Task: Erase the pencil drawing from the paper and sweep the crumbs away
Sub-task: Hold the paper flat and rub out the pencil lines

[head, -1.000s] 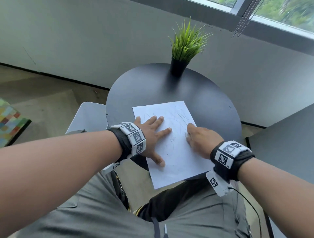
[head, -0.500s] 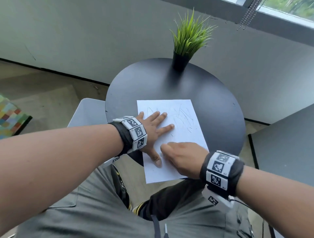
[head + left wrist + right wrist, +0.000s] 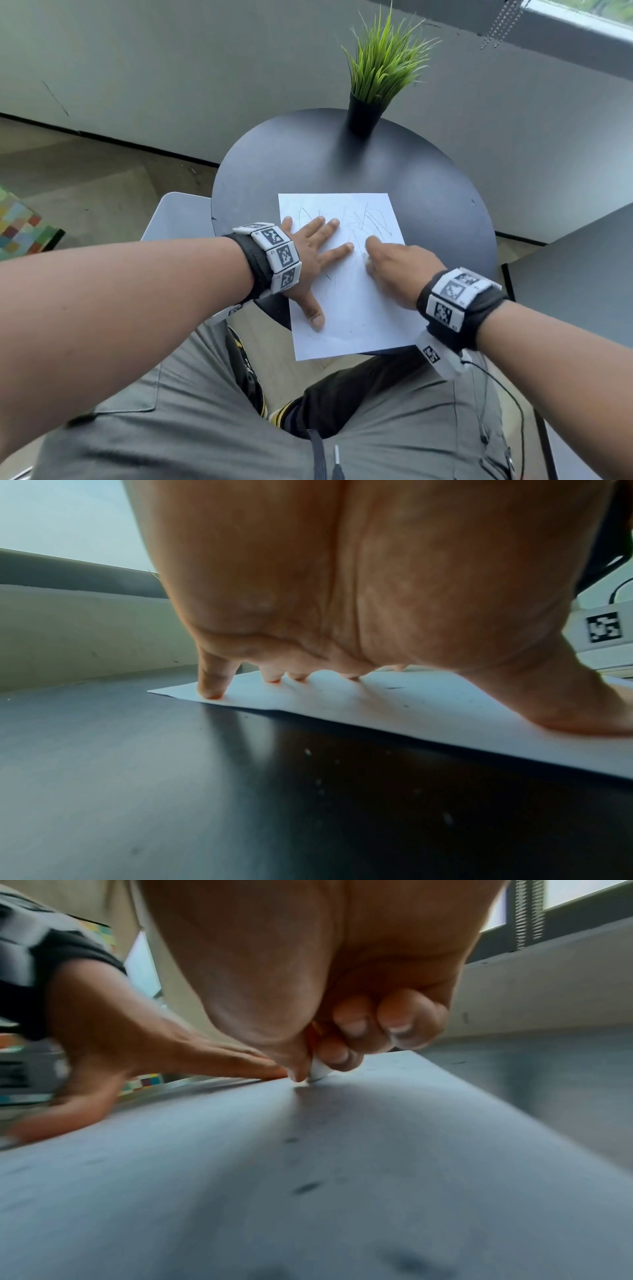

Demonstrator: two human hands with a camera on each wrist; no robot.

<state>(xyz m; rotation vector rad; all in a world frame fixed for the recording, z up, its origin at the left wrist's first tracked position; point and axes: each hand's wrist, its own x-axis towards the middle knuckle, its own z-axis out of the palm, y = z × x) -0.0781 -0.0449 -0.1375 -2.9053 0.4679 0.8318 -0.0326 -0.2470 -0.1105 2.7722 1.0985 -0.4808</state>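
Observation:
A white sheet of paper (image 3: 356, 308) with thin pencil scribbles (image 3: 370, 219) lies on the round black table (image 3: 308, 164), its near edge hanging over the rim. My left hand (image 3: 315, 250) lies flat on the sheet's left side, fingers spread and pressing it down; the left wrist view shows the fingertips (image 3: 210, 691) on the paper (image 3: 411, 710). My right hand (image 3: 394, 267) pinches a small white eraser (image 3: 320, 1070) between thumb and fingers, its tip touching the paper (image 3: 308, 1177) near the middle. Dark crumbs (image 3: 304, 1187) dot the sheet.
A black pot of green grass (image 3: 373, 85) stands at the table's far edge. A grey chair seat (image 3: 178, 216) is to the left, a second dark table (image 3: 575, 267) to the right. My lap in grey trousers (image 3: 205, 428) is below the table.
My right hand with the eraser went from the paper's right side down to its near part, then back up to the middle. The left hand stayed pressed on the sheet.

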